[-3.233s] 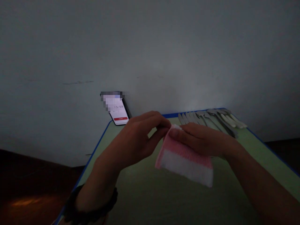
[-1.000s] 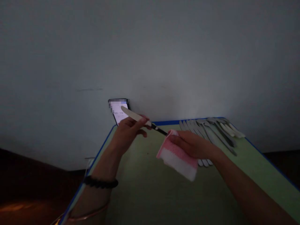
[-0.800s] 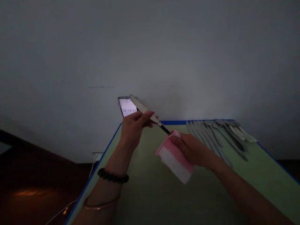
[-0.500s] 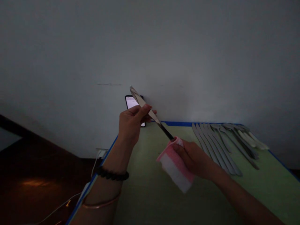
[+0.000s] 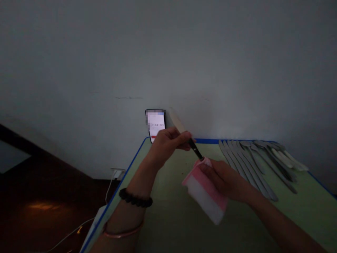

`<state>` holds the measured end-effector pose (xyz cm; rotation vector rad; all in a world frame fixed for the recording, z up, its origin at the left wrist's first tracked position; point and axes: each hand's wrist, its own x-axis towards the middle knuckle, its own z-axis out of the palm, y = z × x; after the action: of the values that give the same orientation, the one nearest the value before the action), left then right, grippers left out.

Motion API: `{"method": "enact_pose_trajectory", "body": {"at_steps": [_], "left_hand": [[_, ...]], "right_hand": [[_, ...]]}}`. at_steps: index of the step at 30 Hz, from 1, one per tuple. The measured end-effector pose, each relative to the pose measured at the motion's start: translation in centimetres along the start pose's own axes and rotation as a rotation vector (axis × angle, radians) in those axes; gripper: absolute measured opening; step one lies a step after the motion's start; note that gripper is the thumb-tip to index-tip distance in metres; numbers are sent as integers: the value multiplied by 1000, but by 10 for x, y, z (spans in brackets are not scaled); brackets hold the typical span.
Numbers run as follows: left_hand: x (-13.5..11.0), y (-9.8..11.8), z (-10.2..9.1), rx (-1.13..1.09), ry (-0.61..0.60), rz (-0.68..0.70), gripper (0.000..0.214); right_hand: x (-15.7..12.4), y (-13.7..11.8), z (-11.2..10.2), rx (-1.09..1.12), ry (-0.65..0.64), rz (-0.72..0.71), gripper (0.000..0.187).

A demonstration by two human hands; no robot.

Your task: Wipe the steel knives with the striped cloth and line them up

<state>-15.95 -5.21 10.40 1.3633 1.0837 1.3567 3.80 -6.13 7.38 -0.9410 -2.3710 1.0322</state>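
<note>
A knife (image 5: 196, 149) with a dark, riveted handle is held aslant above the table, its blade pointing up and to the left and blurred. My left hand (image 5: 170, 144) pinches it between thumb and fingers, near where blade meets handle. Wrapped round the lower end of the handle is a pink and white cloth (image 5: 206, 200), hanging down below. My right hand (image 5: 219, 177) is closed on that cloth, with the handle's end hidden inside.
Several metal knives (image 5: 246, 168) lie side by side at right on the blue-edged green table (image 5: 165, 211). Beyond them lie more cutlery (image 5: 273, 165) and pale-handled pieces (image 5: 289, 160). A lit phone (image 5: 157, 121) leans on the wall. A white cable (image 5: 71, 230) runs at left.
My left hand has slid along the knife toward the handle and moved right. The phone shows more fully. The cloth and my right hand sit slightly lower and further right in view.
</note>
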Motion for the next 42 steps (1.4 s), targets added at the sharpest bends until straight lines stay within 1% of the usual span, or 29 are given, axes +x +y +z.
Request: {"method": "enact_pose_trajectory", "body": {"at_steps": [1,3,4,5,8,9,13,16,19,22,26,29,32,34,36,38,40,42], "left_hand": [[0,-1,5,58,-55,7,23],[0,-1,10,175,-88,52,22],[0,0,10,217,-68,79,21],[0,2,9,239,-23,105,20],[-1,11,-4,225,112,148,18],[-2,14,-9,220,116,146,17],[-8,26,-23,234,42,108,17],[-11,30,-25,357,-36,74,16],[-13,30,-16,574,-210,26,17],[-15,29,1,724,-355,48,16],[-18,28,18,796,-440,87,14],[-20,27,21,812,-530,109,9],[-19,25,21,809,-614,120,12],[-18,25,20,813,-634,127,17],[-16,26,20,838,-620,144,21],[-14,27,17,873,-608,153,23],[-11,26,9,897,-609,138,24],[-8,25,-5,898,-585,117,24]], "right_hand": [[0,0,-2,-1,27,5,36],[-1,1,-9,-13,69,23,37],[-2,2,-14,-19,68,33,37],[-3,3,-19,-25,50,43,36],[-8,3,-38,-35,-57,52,37],[-10,3,-44,-41,-96,49,37],[-19,0,-64,-130,-172,35,37],[-22,-1,-71,-175,-201,24,37],[-22,-3,-70,-243,-187,2,38],[-21,-6,-61,-341,-175,-16,38],[-20,-12,-47,-437,-180,-32,35],[-19,-17,-40,-490,-207,-40,37],[-17,-19,-38,-516,-238,-68,41],[-16,-17,-38,-514,-223,-84,42],[-13,-14,-38,-508,-183,-97,46],[-11,-11,-36,-485,-168,-108,53],[-9,-8,-36,-441,-196,-108,57],[-9,-5,-39,-396,-231,-84,57]]}}
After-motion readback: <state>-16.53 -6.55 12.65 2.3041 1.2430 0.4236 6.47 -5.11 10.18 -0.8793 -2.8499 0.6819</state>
